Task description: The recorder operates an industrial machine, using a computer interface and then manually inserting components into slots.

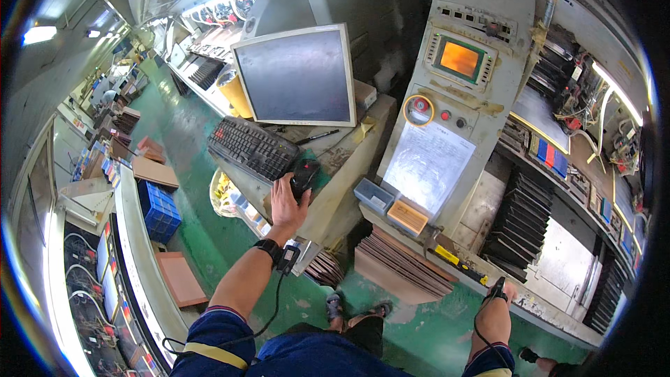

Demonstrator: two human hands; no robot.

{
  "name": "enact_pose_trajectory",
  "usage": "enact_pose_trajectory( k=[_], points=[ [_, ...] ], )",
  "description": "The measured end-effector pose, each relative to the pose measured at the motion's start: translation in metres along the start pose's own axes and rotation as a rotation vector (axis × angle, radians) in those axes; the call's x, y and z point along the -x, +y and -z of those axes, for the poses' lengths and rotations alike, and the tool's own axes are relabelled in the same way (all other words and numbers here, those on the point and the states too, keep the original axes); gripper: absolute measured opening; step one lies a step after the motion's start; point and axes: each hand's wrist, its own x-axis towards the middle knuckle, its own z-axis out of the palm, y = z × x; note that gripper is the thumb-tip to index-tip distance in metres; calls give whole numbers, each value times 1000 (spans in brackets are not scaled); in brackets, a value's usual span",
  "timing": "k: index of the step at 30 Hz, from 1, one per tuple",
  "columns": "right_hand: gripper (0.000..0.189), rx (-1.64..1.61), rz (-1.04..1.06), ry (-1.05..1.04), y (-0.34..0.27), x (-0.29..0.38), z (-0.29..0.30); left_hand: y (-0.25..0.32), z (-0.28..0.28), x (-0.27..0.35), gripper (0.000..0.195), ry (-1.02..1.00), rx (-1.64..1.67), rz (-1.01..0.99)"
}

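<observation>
My left hand (288, 203) rests on a black computer mouse (305, 174), fingers over its near side. The mouse lies at the right end of a black keyboard (253, 147) on a worn desk. Behind the keyboard stands a monitor (296, 76) with a dark screen. A black pen (317, 137) lies below the monitor. My right hand (503, 291) is at the edge of the machine at the right, partly hidden by its wrist strap and cable; its fingers cannot be made out. Close to it lies a yellow-and-black utility knife (460, 266).
A machine control panel (460, 57) with an orange display stands at the right, a paper sheet (429, 162) and small bins (373, 195) below it. Stacked boards (400, 267) lean under its ledge. A blue crate (158, 211) and a waste basket (222, 193) stand left. Another person's foot (529, 354) shows lower right.
</observation>
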Motion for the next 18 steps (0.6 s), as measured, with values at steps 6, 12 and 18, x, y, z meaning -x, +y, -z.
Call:
enact_pose_trajectory(
  k=[6,12,18],
  points=[
    [49,-20,13,57,-9,18,14,5,0,0,54,-36,-18,10],
    [50,-27,26,109,-11,29,17,1,-3,0,52,0,-35,5],
    [50,-28,32,162,-11,36,20,5,1,1,52,-33,-69,72]
  ],
)
